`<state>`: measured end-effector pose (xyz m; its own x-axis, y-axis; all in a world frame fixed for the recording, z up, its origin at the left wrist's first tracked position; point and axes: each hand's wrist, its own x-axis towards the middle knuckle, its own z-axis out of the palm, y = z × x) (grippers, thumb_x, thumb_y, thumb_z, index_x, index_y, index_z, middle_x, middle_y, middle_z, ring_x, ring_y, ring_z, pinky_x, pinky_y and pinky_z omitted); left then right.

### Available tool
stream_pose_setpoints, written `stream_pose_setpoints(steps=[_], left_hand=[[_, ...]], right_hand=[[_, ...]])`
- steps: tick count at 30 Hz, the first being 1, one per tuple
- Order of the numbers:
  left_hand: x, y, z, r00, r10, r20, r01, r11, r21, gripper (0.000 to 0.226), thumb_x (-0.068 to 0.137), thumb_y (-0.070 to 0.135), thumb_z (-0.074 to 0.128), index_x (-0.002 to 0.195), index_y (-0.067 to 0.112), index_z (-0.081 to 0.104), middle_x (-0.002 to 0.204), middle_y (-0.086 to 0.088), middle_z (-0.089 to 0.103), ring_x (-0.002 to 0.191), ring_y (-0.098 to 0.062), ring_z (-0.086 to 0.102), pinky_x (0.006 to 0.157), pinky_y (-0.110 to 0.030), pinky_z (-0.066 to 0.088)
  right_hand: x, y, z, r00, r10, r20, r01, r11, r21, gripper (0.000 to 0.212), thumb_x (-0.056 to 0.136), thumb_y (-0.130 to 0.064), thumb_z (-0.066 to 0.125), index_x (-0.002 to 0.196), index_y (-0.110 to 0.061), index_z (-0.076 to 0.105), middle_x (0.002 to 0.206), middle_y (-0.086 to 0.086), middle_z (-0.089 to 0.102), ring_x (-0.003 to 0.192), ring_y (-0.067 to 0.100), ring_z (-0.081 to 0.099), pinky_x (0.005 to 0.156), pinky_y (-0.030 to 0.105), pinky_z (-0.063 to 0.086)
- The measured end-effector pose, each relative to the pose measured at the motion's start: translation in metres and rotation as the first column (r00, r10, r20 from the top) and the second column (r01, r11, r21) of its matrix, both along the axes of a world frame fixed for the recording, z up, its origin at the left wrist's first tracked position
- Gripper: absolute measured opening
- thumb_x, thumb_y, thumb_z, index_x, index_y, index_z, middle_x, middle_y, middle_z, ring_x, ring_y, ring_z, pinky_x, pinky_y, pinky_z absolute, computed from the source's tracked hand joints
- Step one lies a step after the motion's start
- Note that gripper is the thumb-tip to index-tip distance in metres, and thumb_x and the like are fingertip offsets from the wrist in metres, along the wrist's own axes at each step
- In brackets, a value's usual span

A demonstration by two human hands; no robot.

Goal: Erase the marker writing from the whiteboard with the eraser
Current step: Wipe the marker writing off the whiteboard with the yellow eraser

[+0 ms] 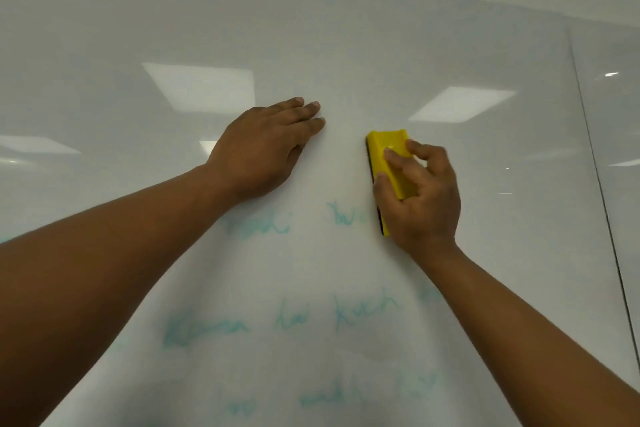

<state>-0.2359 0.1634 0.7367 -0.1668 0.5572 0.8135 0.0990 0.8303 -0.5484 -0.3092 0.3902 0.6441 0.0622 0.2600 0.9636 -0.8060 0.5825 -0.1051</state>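
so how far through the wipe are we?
Done: the glossy whiteboard above both hands shows no readable writing. In hand: the right hand presses the yellow block eraser on the board at the right end of the top line of teal marker writing; the left hand rests flat on the board. Left: three faint teal lines, top to bottom.

The teal marker writing (pixel 304 319) on the whiteboard (pixel 346 28) was too blurred to read, its lowest line cut by the bottom edge, one word partly hidden behind the eraser (pixel 388 163) and right hand (pixel 422 198).
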Motion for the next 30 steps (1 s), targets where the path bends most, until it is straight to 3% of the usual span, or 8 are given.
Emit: stream_pose_setpoints(steps=[3, 7, 13, 18, 23, 27, 30], left_hand=[[0.006, -0.005, 0.004, 1.0, 0.0, 0.008, 0.0, 0.999, -0.043, 0.04, 0.106, 0.016, 0.047, 0.145, 0.017, 0.057, 0.155, -0.002, 0.048, 0.144, -0.024, 0.044, 0.11, -0.045, 0.045], [0.01, -0.012, -0.001, 0.999, 0.01, 0.035, -0.008, 0.998, -0.067, 0.046, 0.103, 0.019, 0.036, 0.144, 0.013, 0.057, 0.154, -0.004, 0.048, 0.145, -0.024, 0.044, 0.114, -0.043, 0.04], [0.011, -0.022, -0.013, 0.999, -0.037, 0.0, 0.037, 0.999, -0.024, 0.042, 0.101, 0.007, 0.045, 0.14, 0.008, 0.06, 0.152, -0.008, 0.051, 0.143, -0.028, 0.046, 0.114, -0.046, 0.041], [0.015, -0.028, -0.01, 0.997, -0.037, -0.065, 0.041, 0.997, 0.066, 0.038, 0.104, 0.019, 0.053, 0.14, 0.015, 0.061, 0.153, -0.005, 0.05, 0.145, -0.027, 0.042, 0.111, -0.047, 0.042], [0.028, -0.049, -0.002, 0.999, -0.015, -0.031, 0.014, 0.998, -0.056, 0.035, 0.105, 0.017, 0.053, 0.138, 0.014, 0.063, 0.148, -0.003, 0.055, 0.139, -0.023, 0.051, 0.109, -0.035, 0.041], [0.034, -0.059, 0.001, 1.0, 0.001, -0.022, -0.003, 0.996, -0.093, 0.035, 0.104, 0.015, 0.054, 0.138, 0.014, 0.063, 0.148, -0.002, 0.056, 0.138, -0.023, 0.052, 0.105, -0.03, 0.038], [0.036, -0.064, -0.004, 1.0, 0.015, -0.002, -0.015, 0.994, -0.108, 0.036, 0.105, 0.016, 0.052, 0.14, 0.015, 0.062, 0.15, -0.003, 0.054, 0.139, -0.025, 0.051, 0.108, -0.037, 0.042]], right_hand=[[0.009, -0.028, 0.001, 1.0, 0.014, -0.012, -0.014, 0.999, -0.037, 0.035, 0.085, -0.035, 0.068, 0.117, -0.021, 0.076, 0.128, 0.009, 0.062, 0.111, 0.034, 0.06, 0.084, 0.04, 0.054], [0.015, -0.048, -0.013, 0.997, 0.01, -0.075, 0.003, 0.985, 0.172, 0.034, 0.094, -0.046, 0.06, 0.118, -0.027, 0.075, 0.13, 0.004, 0.062, 0.104, 0.029, 0.06, 0.076, 0.035, 0.054], [0.009, -0.03, 0.012, 1.0, 0.027, -0.01, -0.028, 0.995, -0.096, 0.032, 0.093, -0.039, 0.066, 0.119, -0.023, 0.075, 0.13, 0.009, 0.061, 0.113, 0.032, 0.058, 0.087, 0.04, 0.052], [0.018, -0.059, -0.006, 0.996, -0.002, -0.092, 0.014, 0.991, 0.133, 0.031, 0.092, -0.042, 0.066, 0.117, -0.026, 0.075, 0.129, 0.005, 0.062, 0.105, 0.03, 0.06, 0.079, 0.033, 0.051], [0.017, -0.055, 0.014, 0.999, 0.041, -0.008, -0.041, 0.996, -0.082, 0.03, 0.091, -0.036, 0.07, 0.119, -0.024, 0.075, 0.131, 0.008, 0.06, 0.112, 0.032, 0.057, 0.087, 0.038, 0.05], [0.028, -0.089, -0.018, 0.994, 0.037, -0.104, -0.021, 0.987, 0.158, 0.03, 0.092, -0.041, 0.066, 0.118, -0.027, 0.075, 0.13, 0.005, 0.061, 0.103, 0.03, 0.058, 0.079, 0.035, 0.052], [0.024, -0.077, -0.008, 0.997, 0.022, -0.077, -0.017, 0.998, 0.064, 0.031, 0.091, -0.04, 0.067, 0.116, -0.024, 0.076, 0.129, 0.008, 0.061, 0.103, 0.031, 0.059, 0.083, 0.04, 0.054]])
